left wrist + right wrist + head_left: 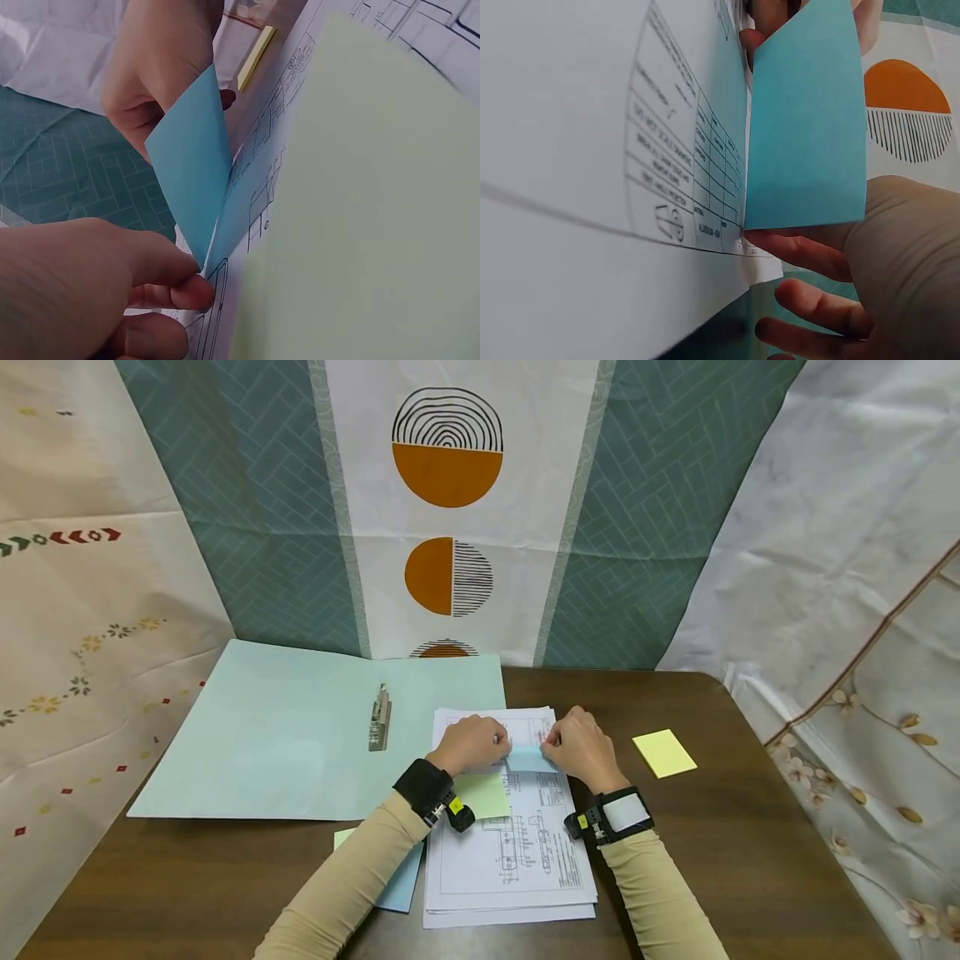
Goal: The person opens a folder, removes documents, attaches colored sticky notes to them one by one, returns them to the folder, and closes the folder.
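Note:
A blue sticky note [529,760] stands tilted up from the top sheet of a stack of printed technical drawings [540,860]. My left hand [471,743] pinches one corner of the note between thumb and finger, plainly seen in the left wrist view. At the opposite corner my right hand [583,745] holds the note, its fingers partly hidden behind the paper in the right wrist view. Just below the left hand, a pale green sticky note [486,796] lies on the same sheet, partly covered by the wrist camera.
A light green open folder [285,735] with a metal clip [380,718] spreads on the left, partly under the papers. To the right a yellow sticky note pad [664,753] lies on the brown table [750,860]. Blue paper [401,881] shows beside the left forearm.

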Available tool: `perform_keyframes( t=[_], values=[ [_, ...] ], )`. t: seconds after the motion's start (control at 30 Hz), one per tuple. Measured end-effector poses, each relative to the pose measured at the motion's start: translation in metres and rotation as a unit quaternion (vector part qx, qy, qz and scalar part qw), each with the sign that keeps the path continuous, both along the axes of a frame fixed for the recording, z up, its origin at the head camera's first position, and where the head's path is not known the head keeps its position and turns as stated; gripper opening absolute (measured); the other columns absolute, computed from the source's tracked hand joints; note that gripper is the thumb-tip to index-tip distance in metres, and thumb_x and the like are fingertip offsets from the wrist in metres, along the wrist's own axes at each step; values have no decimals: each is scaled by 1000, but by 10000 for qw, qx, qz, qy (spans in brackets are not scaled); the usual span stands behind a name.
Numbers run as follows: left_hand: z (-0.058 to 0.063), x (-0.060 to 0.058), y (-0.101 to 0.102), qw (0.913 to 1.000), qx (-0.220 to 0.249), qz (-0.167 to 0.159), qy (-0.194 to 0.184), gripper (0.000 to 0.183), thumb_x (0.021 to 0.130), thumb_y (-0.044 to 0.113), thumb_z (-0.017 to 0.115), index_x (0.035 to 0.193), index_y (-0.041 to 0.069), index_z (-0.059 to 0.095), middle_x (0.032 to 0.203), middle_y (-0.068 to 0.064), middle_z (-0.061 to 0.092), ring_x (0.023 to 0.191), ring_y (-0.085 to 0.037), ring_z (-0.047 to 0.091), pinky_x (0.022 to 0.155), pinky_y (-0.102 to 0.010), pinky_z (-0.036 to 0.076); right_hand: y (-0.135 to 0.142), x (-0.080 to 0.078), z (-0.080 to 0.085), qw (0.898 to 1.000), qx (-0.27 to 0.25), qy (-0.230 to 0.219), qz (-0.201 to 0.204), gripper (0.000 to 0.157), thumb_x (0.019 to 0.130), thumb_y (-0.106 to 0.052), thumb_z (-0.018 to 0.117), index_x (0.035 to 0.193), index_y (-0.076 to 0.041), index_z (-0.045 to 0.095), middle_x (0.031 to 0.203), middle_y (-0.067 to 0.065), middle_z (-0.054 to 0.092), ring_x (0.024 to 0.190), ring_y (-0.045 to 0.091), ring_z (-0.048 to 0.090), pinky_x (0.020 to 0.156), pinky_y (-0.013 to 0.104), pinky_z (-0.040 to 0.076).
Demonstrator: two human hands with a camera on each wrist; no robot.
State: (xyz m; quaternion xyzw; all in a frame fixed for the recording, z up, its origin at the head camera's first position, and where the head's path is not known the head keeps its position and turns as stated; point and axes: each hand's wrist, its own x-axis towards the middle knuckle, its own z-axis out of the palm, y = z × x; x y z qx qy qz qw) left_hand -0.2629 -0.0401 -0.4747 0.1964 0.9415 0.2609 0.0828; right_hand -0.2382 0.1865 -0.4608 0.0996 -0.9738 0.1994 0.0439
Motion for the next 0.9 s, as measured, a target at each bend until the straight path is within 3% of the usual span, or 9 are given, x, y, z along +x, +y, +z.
perform_keyframes(
  t=[0.07, 0.13, 0.37, 0.63, 0.7, 0.8, 0.9],
  values=[
    [9, 5, 1, 10000, -14, 7, -63, 39, 104, 21, 67, 66, 22, 58, 63, 7, 41, 59, -12, 42, 57, -28, 28, -2, 1, 1, 10000, -1, 27, -22, 20, 95, -18, 84, 77, -9, 79, 111, 17, 65, 96, 30, 58, 60, 37, 50],
    [11, 7, 1, 9999, -37, 28, -113, 42, 104, 20, 68, 64, 22, 54, 62, 8, 39, 59, -11, 40, 56, -27, 27, -3, 2, 1, 10000, -15, 8, -66, 21, 94, -17, 84, 76, -9, 78, 111, 17, 65, 98, 31, 58, 60, 37, 50],
    [-3, 2, 2, 9998, -36, 173, 39, 53, 101, 25, 74, 56, 24, 46, 56, 11, 32, 54, -9, 37, 54, -26, 24, -9, 4, 3, 9988, -35, -309, -365, 22, 96, -15, 85, 79, -6, 75, 115, 20, 63, 110, 35, 56, 64, 39, 52],
    [3, 4, 1, 9999, 12, 146, -22, 61, 103, 26, 76, 53, 22, 41, 56, 10, 27, 52, -9, 32, 53, -26, 19, -6, 4, 2, 9983, -3, -305, -499, 28, 98, -15, 86, 78, -9, 68, 116, 20, 63, 110, 36, 54, 65, 39, 48],
    [1, 2, -2, 9998, 124, 53, 158, 59, 102, 26, 75, 53, 24, 42, 56, 12, 27, 51, -8, 32, 53, -25, 20, -6, 4, 2, 9985, 5, -298, -455, 28, 98, -15, 86, 78, -9, 67, 115, 20, 63, 110, 36, 55, 64, 39, 47],
    [17, 3, -7, 9983, 397, -43, 431, 52, 104, 25, 74, 57, 21, 53, 57, 11, 34, 54, -9, 37, 55, -26, 24, -5, 4, 2, 9986, 25, -303, -434, 29, 98, -16, 86, 77, -9, 66, 114, 20, 63, 108, 35, 55, 64, 38, 45],
    [45, 8, -13, 9931, 670, -187, 946, 34, 106, 21, 74, 72, 15, 76, 64, 5, 58, 62, -12, 50, 59, -25, 33, -5, 3, 3, 9985, 35, -302, -448, 30, 98, -16, 86, 77, -10, 65, 114, 19, 63, 109, 35, 55, 64, 38, 44]
  ],
)
